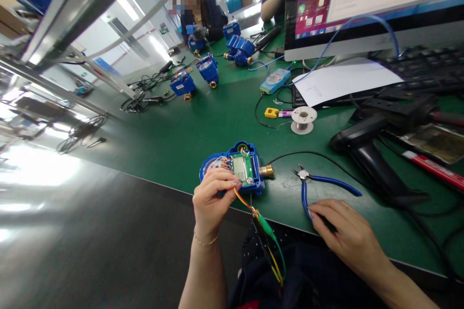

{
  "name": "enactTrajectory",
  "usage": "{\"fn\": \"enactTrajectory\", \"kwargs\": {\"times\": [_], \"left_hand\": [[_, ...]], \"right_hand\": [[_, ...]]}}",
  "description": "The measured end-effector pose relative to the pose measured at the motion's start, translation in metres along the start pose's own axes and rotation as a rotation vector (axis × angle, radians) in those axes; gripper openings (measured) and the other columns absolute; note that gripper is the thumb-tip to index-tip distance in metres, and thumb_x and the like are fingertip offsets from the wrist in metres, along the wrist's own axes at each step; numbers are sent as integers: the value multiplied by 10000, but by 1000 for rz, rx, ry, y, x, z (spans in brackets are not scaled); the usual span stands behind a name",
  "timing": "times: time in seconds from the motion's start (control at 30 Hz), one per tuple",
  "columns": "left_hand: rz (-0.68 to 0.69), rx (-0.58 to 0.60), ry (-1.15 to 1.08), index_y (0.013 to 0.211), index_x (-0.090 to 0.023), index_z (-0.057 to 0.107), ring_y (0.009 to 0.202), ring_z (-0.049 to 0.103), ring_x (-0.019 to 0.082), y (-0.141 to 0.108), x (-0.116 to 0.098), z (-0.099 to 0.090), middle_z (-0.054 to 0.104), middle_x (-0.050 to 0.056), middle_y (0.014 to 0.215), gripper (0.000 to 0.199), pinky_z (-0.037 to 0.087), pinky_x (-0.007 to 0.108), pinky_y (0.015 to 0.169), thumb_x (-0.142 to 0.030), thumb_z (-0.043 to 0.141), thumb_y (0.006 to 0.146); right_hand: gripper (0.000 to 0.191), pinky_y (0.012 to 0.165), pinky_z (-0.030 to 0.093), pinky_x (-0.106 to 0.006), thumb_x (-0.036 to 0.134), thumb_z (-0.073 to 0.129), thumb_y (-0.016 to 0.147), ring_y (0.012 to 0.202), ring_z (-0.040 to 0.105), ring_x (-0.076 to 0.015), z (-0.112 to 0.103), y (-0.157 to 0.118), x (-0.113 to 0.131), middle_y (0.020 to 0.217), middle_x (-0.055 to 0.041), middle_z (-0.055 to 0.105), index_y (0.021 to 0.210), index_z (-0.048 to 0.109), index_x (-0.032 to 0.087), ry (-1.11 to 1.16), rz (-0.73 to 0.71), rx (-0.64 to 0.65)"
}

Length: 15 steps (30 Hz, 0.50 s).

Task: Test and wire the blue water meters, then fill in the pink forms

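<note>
An opened blue meter [258, 184] lies at the bench's front edge, its green circuit board and small display [239, 169] showing and a brass fitting on its right. Over its lower left part, my left hand [214, 194] pinches thin red and yellow wires [243, 201]. These run down to a green clip [266, 226] and a dark clip hanging at the edge. My right hand [348, 231] rests on the bench, thumb and fingertips closed on one blue handle of the cutting pliers [304, 195], whose jaws stand apart.
A solder spool [303, 119], yellow piece [271, 113], blue device [275, 80] and paper [340, 79] lie beyond the meter. A black scanner [373, 159] is at right. More blue meters [208, 69] stand farther back, near a person at the bench. A monitor is upper right.
</note>
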<state>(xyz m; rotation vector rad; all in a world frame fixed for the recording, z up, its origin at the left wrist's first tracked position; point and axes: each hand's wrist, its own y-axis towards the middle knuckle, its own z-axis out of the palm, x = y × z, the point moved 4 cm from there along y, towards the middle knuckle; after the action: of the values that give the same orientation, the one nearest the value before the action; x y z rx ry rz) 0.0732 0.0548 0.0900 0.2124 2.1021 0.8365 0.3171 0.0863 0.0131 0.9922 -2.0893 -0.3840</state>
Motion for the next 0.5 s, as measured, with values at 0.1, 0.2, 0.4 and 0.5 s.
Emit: {"fn": "enactTrajectory", "kwargs": {"times": [0.1, 0.2, 0.4, 0.5], "left_hand": [[8, 9, 21, 745, -195, 631, 749, 605, 142, -1, 2, 0, 655, 0, 751, 177, 487, 343, 748, -45, 680, 665], [18, 22, 36, 737, -200, 631, 757, 608, 151, -2, 3, 1, 659, 4, 757, 157, 503, 342, 729, -67, 679, 670], [128, 110, 109, 779, -222, 663, 751, 632, 183, -1, 10, -9, 672, 16, 782, 169, 547, 300, 673, -100, 665, 662], [249, 99, 118, 770, -323, 692, 630, 640, 202, -7, 32, -9, 684, -28, 722, 228, 554, 311, 573, -153, 636, 630]], "right_hand": [[81, 746, 400, -290, 134, 486, 881, 799, 514, -138, 4, -1, -3, 866, -47, 551, 927, 553, 134, 5, 8, -4], [86, 736, 403, -290, 122, 498, 867, 788, 516, -140, 7, -3, -2, 860, -45, 553, 922, 563, 138, 30, 33, -16], [149, 659, 410, -263, 62, 444, 843, 710, 500, -126, -31, 8, 11, 770, -33, 540, 883, 562, 143, 62, 22, -102], [167, 726, 423, -258, 62, 453, 836, 784, 521, -128, -84, 16, -1, 830, -41, 553, 934, 560, 145, -142, 20, -264]]}}
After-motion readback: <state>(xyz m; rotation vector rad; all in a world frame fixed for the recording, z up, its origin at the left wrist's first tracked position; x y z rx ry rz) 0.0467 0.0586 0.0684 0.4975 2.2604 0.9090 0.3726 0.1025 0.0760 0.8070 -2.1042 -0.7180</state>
